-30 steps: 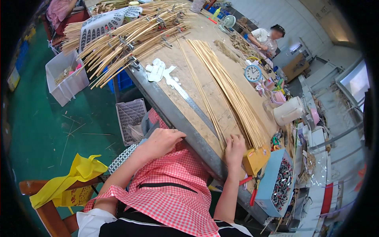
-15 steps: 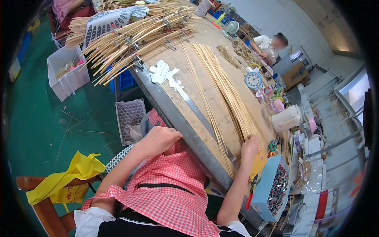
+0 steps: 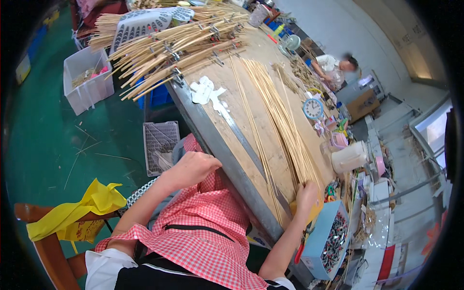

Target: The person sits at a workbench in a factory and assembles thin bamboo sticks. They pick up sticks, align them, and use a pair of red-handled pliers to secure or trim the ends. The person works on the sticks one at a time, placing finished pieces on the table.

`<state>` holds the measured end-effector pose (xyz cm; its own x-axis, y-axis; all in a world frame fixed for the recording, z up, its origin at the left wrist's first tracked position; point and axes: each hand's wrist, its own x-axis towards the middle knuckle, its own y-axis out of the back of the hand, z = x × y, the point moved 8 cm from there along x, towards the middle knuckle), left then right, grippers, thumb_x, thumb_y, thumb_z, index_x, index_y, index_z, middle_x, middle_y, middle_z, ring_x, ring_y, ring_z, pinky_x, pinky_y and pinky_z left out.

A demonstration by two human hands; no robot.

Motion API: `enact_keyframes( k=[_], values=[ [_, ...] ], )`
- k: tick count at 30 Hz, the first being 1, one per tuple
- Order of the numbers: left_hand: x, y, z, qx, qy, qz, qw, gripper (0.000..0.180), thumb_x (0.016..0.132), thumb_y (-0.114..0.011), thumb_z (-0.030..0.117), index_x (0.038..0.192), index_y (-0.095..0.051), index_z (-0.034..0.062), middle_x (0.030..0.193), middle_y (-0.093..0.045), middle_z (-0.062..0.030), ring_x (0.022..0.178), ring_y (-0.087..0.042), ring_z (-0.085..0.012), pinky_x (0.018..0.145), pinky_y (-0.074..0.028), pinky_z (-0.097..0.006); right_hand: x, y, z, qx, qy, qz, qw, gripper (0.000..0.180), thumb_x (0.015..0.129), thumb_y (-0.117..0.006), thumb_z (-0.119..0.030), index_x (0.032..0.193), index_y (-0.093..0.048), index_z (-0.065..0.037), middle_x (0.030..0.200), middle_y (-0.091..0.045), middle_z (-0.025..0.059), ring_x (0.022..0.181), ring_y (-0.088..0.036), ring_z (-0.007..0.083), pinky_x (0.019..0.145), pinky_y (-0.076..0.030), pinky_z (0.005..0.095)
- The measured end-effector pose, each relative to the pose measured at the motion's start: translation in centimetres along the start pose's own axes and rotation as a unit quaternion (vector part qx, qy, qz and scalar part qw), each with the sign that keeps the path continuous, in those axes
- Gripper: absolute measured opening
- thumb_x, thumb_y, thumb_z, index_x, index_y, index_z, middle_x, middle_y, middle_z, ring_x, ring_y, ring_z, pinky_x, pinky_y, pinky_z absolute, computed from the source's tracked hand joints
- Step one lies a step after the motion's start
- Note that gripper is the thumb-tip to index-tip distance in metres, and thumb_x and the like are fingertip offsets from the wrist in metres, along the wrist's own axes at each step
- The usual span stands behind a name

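Observation:
At the near end of a long fanned bundle of thin bamboo strips, my right hand is closed, its fingertips pinching strip ends. One strip stands slightly apart along the bundle's right side. My left hand rests loosely closed by the table's metal edge, with nothing seen in it. Between my hands lie a few separate strips and a flat metal ruler-like bar. A yellow piece lies partly hidden beside my right hand.
Clamped bamboo bundles cover the table's far left. To the right stand a light-blue box of small clips, red-handled pliers, a white jug and a round clock. A co-worker sits at the far side.
My right hand has shifted slightly nearer, at the strip ends. A single strip now shows apart from the bundle's right side. My left hand keeps its place; the view has turned slightly.

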<state>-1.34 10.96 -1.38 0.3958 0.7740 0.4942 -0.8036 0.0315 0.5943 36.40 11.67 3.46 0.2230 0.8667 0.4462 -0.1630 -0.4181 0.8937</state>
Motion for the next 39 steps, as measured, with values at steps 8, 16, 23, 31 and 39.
enact_keyframes(
  k=[8,16,23,31,39],
  values=[
    [0.0,0.1,0.1,0.005,0.004,-0.019,1.0,0.016,0.084,-0.058,0.013,0.095,-0.065,0.0035,0.084,-0.066,-0.0155,0.076,-0.064,-0.032,0.066,-0.051,-0.04,-0.3,0.0,2.1,0.047,-0.035,0.045,0.997,0.019,0.075,-0.068,-0.013,0.081,-0.061,0.003,0.081,-0.061,0.0204,0.08,-0.057,0.0378,0.072,-0.044,0.0448],
    [-0.2,-0.2,0.0,0.01,-0.005,-0.026,1.0,0.018,0.082,-0.058,0.009,0.097,-0.063,0.003,0.088,-0.066,-0.0152,0.08,-0.064,-0.0314,0.068,-0.051,-0.04,-1.1,2.5,2.9,0.074,-0.054,0.101,0.991,0.02,0.078,-0.064,-0.014,0.078,-0.059,0.006,0.076,-0.06,0.0207,0.074,-0.057,0.0365,0.07,-0.044,0.0435],
    [-0.3,0.4,0.4,-0.041,-0.021,0.021,0.999,0.016,0.078,-0.059,0.008,0.092,-0.064,0.0015,0.086,-0.065,-0.0171,0.08,-0.064,-0.0341,0.069,-0.051,-0.043,-1.0,3.7,4.3,0.324,-0.054,0.119,0.937,0.019,0.087,-0.06,-0.012,0.075,-0.058,0.003,0.058,-0.054,0.0063,0.048,-0.045,0.0121,0.045,-0.037,0.0276],
    [0.2,5.3,-0.4,-0.317,0.079,0.112,0.938,0.028,0.09,-0.058,0.016,0.113,-0.06,0.0002,0.101,-0.067,-0.0133,0.094,-0.065,-0.0209,0.083,-0.05,-0.031,-9.0,5.3,-7.6,0.685,-0.143,-0.05,0.712,0.018,0.088,-0.061,-0.007,0.072,-0.054,-0.006,0.061,-0.049,-0.0015,0.046,-0.037,0.0024,0.039,-0.023,0.0174],
    [-3.3,15.4,-4.0,-0.489,0.06,0.346,0.798,0.05,0.098,-0.044,0.031,0.132,-0.041,-0.0053,0.125,-0.055,-0.0188,0.114,-0.057,-0.0254,0.093,-0.047,-0.034,-14.4,2.5,-14.7,0.69,-0.079,-0.209,0.688,0.013,0.086,-0.063,-0.005,0.075,-0.057,-0.004,0.062,-0.055,0.0014,0.047,-0.04,0.0034,0.042,-0.026,0.0171]
  ],
)
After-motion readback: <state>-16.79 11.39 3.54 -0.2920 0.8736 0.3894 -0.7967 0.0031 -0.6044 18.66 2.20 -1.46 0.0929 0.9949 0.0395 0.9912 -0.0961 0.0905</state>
